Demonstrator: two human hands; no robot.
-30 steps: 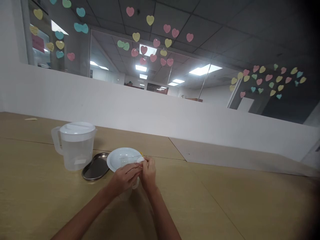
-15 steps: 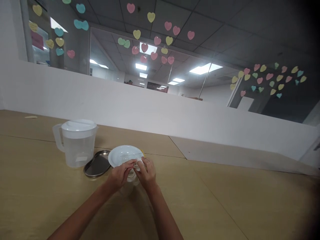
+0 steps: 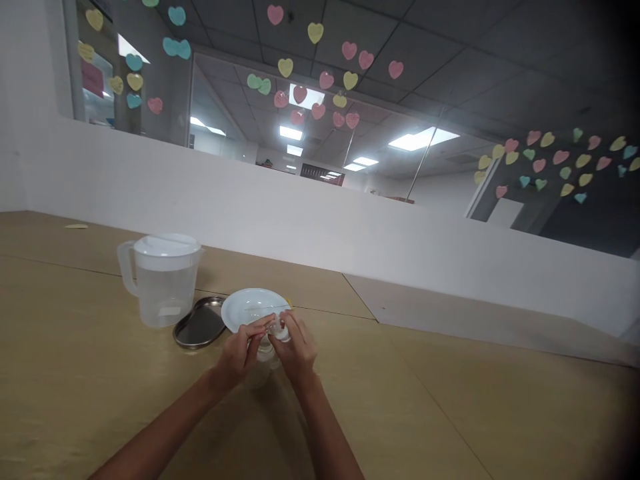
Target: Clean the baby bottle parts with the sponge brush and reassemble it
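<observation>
Since 1 s ago, L hand (image 3: 234,353) has lifted its fingers a bit, so the small clear piece (image 3: 274,326) is seen better. It is above the clear cup (image 3: 257,375), at near side of the white dish (image 3: 253,299). Fingertips of L hand and R hand (image 3: 299,347) pinch it together. Prob. light, stiff, slippery; best held by edges. Pitcher (image 3: 167,287) label (image 3: 169,311): no text readable.

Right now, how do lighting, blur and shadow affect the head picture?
Head view: ceiling lights glare white; right corners darken; soft shadow dims the table below left hand and right hand; the small clear item between them is indistinct.
</observation>
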